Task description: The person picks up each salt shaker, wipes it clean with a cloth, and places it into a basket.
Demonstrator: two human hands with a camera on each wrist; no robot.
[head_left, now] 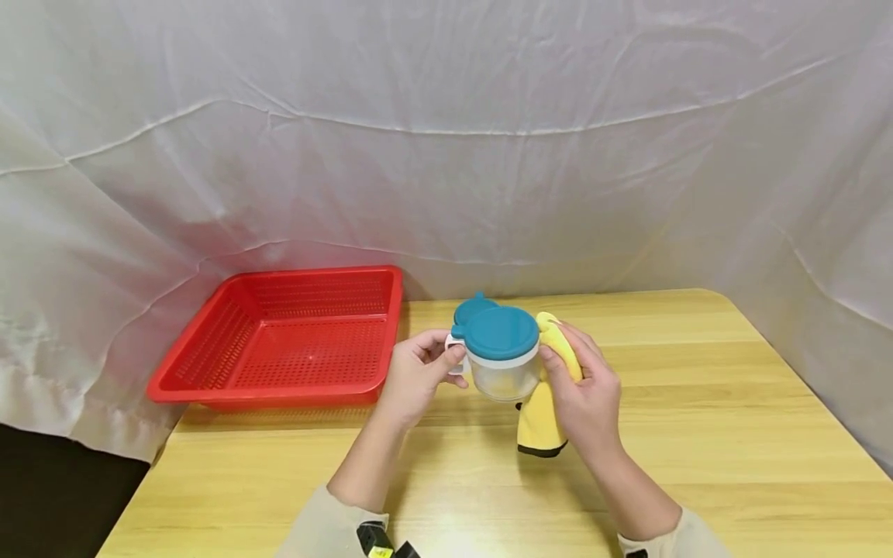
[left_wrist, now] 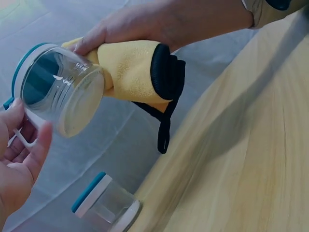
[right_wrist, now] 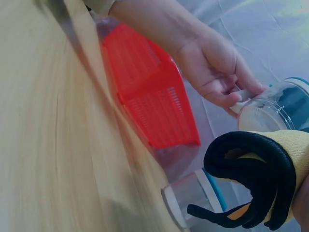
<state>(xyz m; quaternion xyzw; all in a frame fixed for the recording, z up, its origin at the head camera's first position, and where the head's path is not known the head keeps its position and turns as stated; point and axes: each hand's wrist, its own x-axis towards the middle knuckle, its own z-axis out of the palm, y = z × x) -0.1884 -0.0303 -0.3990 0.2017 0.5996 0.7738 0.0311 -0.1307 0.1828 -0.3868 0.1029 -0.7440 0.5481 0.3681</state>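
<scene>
My left hand (head_left: pixel 416 377) grips the white handle of a clear jar (head_left: pixel 504 378) with a blue-green lid, held above the table. On the jar's other side, my right hand (head_left: pixel 587 387) grips a folded yellow cloth (head_left: pixel 543 418) with black edging and presses it against the jar wall. In the left wrist view the cloth (left_wrist: pixel 128 67) hangs in a thick fold with a black loop below. Behind the held jar stands a second clear jar (left_wrist: pixel 107 205) on the table; its blue-green lid (head_left: pixel 474 310) shows past the first one in the head view.
A red perforated plastic basket (head_left: pixel 261 394) sits at the back left of the wooden table (head_left: pixel 698 434). Pale cloth sheeting (head_left: pixel 488 178) hangs behind the table and along its sides.
</scene>
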